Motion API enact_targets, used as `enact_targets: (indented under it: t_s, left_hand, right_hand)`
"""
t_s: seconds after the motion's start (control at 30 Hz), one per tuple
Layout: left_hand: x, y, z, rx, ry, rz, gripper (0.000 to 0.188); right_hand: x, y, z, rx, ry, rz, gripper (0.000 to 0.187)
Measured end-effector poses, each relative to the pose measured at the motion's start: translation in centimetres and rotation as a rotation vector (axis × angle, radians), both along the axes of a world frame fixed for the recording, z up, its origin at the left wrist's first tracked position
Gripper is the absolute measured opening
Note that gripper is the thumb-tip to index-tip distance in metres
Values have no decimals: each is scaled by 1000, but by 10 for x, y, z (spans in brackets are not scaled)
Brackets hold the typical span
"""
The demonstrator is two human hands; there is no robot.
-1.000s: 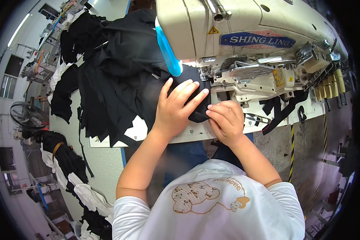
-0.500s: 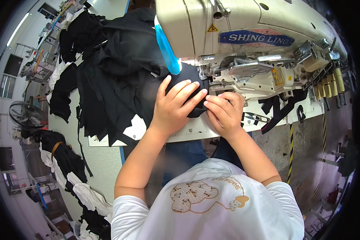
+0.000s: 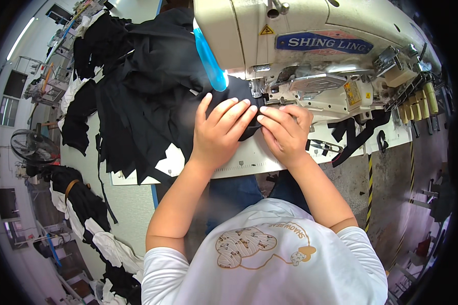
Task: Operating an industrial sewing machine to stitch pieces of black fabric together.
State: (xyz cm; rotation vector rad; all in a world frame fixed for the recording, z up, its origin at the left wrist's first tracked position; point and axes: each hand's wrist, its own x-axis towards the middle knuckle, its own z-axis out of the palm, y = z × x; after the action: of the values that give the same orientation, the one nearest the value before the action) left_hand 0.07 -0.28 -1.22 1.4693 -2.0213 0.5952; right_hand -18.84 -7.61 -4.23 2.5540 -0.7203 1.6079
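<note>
The far top of the sewing machine [image 3: 290, 60] is cut off, and its needle is too small to make out. The left hand [image 3: 219, 127] hides its own palm and the black cloth [image 3: 152, 86] beneath. Whether the right hand [image 3: 284, 133] pinches the cloth's edge is unclear. The white shirt [image 3: 290, 229] is cut off nearest.

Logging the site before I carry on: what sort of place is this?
Most likely a garment workshop: a cream industrial-looking sewing machine stands with black fabric at its needle area, and more black and white cloth lies piled at the left.
</note>
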Motion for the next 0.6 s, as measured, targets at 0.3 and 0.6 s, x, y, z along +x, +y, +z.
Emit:
enact_targets:
  t_s: [0.3, 0.6]
  left_hand:
    - [0, 2, -5, -47, -4, 16, 34]
    - [-3, 4, -1, 54, 57, 28, 54]
  right_hand:
    - [6, -5, -2, 17, -34, -30, 39]
    - [12, -8, -7, 54, -61, -66, 40]
